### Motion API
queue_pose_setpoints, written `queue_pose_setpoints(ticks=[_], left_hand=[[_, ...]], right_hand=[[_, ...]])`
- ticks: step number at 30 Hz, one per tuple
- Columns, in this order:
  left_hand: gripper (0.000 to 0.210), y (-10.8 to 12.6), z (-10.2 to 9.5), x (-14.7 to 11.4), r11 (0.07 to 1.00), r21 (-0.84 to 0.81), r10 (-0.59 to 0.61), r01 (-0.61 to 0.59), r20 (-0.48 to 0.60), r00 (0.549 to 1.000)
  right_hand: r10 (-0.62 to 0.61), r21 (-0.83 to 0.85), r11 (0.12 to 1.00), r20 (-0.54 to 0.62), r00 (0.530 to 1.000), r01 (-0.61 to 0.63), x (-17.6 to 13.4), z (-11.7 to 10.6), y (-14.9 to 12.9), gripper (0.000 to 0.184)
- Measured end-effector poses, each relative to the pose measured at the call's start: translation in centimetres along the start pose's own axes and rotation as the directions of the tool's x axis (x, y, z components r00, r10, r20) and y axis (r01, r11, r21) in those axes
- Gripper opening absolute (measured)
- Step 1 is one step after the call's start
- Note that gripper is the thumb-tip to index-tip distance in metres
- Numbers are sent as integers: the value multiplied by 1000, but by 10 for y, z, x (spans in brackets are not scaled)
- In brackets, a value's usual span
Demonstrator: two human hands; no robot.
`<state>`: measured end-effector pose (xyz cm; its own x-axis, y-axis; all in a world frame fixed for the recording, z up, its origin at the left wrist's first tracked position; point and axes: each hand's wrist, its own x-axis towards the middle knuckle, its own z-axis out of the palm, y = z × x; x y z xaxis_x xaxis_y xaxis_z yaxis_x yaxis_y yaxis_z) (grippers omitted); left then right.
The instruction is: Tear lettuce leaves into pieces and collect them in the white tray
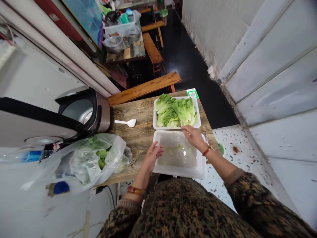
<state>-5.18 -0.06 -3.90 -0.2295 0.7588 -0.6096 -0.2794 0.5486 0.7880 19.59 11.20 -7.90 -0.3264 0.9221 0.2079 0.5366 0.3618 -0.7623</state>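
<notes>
Below me a white plastic basin point(178, 171) holds shallow, cloudy water with small leaf scraps floating in it. Just beyond stands a white tray point(155, 120) heaped with green lettuce leaves point(174, 109). My left hand point(152, 156) is over the basin's left rim, its fingers apart and nothing in them. Stretched over the basin's far right part is my right hand point(194, 136), open, its fingertips near the tray's front rim and the lettuce. I cannot tell whether they touch the rim. No leaf shows in either hand.
A clear plastic bag point(86, 158) with greens lies at the table's left. A white rice paddle point(127, 122) and an open rice cooker point(96, 109) are behind it. A wooden bench point(148, 86) runs along the table's far side; a green-and-white code card point(192, 93) sits at the far corner.
</notes>
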Motion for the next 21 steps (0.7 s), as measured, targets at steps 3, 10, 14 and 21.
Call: queue_pose_setpoints(ticks=[3,10,14,21], left_hand=[[57,-6,2,-7,1000,14,-7,7,-11,1000],[58,-12,-6,-26,1000,0,11,-11,-28,1000],[59,-14,-15,-28,1000,-2,30,-31,-57,998],[51,-26,-39,-6,894,400,350,-204,-335,875]], right_hand=[[-13,-139,990,153,988,34,-17,43,-12,46],[-117,-168,965,417,901,203,-51,113,-34,54],[-52,-119,983,565,824,143,-81,101,-6,41],[407,-334,884,203,891,-327,-89,75,32,59]])
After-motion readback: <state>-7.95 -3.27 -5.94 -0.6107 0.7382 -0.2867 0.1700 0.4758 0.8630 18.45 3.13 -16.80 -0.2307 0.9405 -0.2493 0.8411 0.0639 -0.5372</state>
